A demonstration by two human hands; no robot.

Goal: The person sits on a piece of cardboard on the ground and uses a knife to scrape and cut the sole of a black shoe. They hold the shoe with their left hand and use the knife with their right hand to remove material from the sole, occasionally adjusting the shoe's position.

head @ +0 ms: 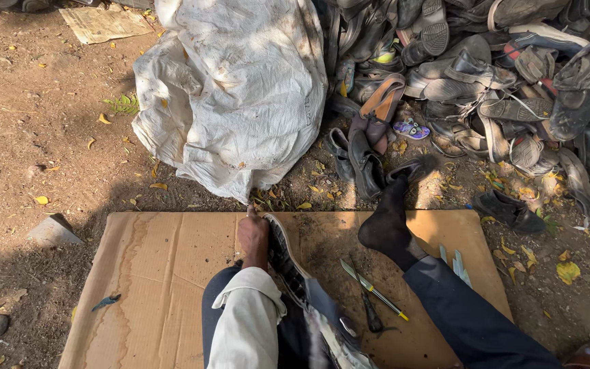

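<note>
Down near the middle, the left hand (253,236) grips the far end of a worn grey shoe sole (288,263) lying on the flat brown cardboard sheet (165,273), a yellow-handled knife (375,291) just right; the right hand is out of sight.

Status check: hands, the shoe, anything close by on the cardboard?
Left hand gripping the worn shoe at its toe end. Right hand out of view. Knife beside it on cardboard; socked foot just right.
</note>
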